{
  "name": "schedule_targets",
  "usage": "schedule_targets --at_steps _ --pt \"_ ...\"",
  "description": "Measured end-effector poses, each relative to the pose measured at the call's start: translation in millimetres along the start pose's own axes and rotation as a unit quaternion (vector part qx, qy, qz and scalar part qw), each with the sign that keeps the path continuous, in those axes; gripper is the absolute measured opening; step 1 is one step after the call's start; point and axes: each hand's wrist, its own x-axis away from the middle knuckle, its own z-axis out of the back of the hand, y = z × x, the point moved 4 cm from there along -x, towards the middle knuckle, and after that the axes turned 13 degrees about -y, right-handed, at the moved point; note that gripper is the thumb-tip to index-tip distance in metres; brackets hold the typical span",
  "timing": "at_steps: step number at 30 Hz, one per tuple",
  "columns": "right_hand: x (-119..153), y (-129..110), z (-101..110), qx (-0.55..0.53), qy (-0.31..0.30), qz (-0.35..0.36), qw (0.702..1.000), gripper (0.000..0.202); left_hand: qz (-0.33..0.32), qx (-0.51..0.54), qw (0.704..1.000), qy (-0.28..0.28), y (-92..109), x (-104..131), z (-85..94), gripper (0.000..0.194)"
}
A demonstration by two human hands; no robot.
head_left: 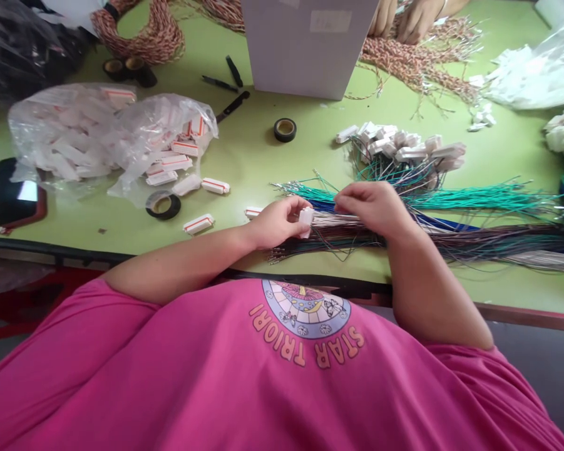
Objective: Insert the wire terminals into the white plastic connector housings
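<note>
White plastic block (305, 220), pinched mid-frame by the left hand (276, 223) for apparent wiring, needs precise aim from the right hand (380, 208), its grip unclear.

White connectors (198, 224) bear orange stripes; some wires (479, 199) are teal.

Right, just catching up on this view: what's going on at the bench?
A person's left hand pinches a white connector at the end of the wire bundles. The right hand is over the wires, fingertips together; whether it grips one is unclear. Beyond them lies a pile of wired connectors, and more connectors spill from a plastic bag on the left. Across the table, another person's hands are on twisted wires.
</note>
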Motion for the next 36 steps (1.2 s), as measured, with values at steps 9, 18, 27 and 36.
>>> schedule_targets --at_steps 9,18,27,36 --pt "-9 6 -18 0.287 -0.06 0.019 0.956 0.023 0.015 -0.045 0.999 -0.022 -2 2 -2.4 0.031" --pt "-7 2 -9 0.239 -0.018 0.026 0.971 0.016 0.04 -0.004 0.999 -0.017 0 0 -3.5 0.03" --pt "5 -21 -13 0.027 -0.031 0.08 0.996 0.022 0.027 0.034 0.999 -0.015 4 -1 -4.2 0.034" --pt "3 -16 -12 0.067 -0.014 0.074 0.995 0.021 0.002 0.158 0.987 -0.002 -6 -7 -3.5 0.042"
